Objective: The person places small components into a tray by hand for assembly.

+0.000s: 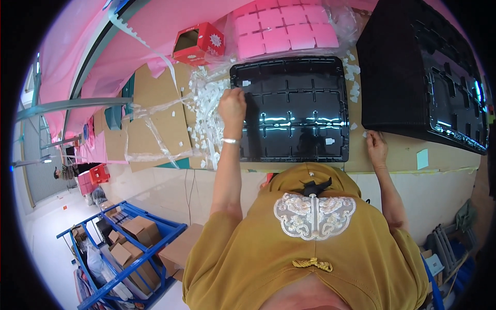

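A black plastic tray (315, 108) with molded ridges lies flat in front of me, shiny under the lights. One small white piece (329, 141) sits on its lower right, and another white piece (246, 83) at its upper left. My left hand (233, 107) is closed at the tray's left edge, fingers curled; whatever they hold is hidden. Beside the tall stack of black trays (398, 77), my right hand (377, 150) has its fingertips together at a small white tab (365, 134), which it appears to pinch.
Many white scraps (207, 111) are heaped left of the tray on a cardboard-covered table (160, 103). Behind stand a red box (199, 44) and pink sheets with slots (284, 31). A green note (422, 159) lies at the right front. A blue cart (170, 232) with cartons stands lower left.
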Tool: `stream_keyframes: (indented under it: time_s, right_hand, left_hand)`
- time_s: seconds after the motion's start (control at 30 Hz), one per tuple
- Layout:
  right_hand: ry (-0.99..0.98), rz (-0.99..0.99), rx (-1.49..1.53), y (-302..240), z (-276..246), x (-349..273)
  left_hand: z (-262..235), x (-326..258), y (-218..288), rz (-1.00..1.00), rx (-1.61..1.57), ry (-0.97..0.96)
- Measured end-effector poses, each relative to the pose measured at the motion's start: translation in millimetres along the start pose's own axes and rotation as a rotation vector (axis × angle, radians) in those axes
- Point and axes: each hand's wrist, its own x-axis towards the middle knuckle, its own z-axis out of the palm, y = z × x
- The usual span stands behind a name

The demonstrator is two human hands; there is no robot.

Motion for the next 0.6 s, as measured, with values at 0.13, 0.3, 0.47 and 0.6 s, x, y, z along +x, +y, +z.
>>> stream_keyframes:
  time_s: [0.13, 0.3, 0.47, 0.6]
  right_hand:
    - [0.045, -0.036, -0.052, -3, 0, -1]
    - [0.074, -0.043, -0.113, -5, 5, -2]
    - [0.105, -0.103, -0.182, -10, 4, -1]
    - [0.101, -0.091, -0.194, -8, 5, -2]
  left_hand:
    - [25, 25, 19, -0.034, 0.094, -0.128]
    - [41, 36, 21, -0.014, 0.245, -0.233]
    - [45, 39, 26, 0.035, 0.409, -0.221]
    - [43, 41, 27, 0.02, 0.461, -0.236]
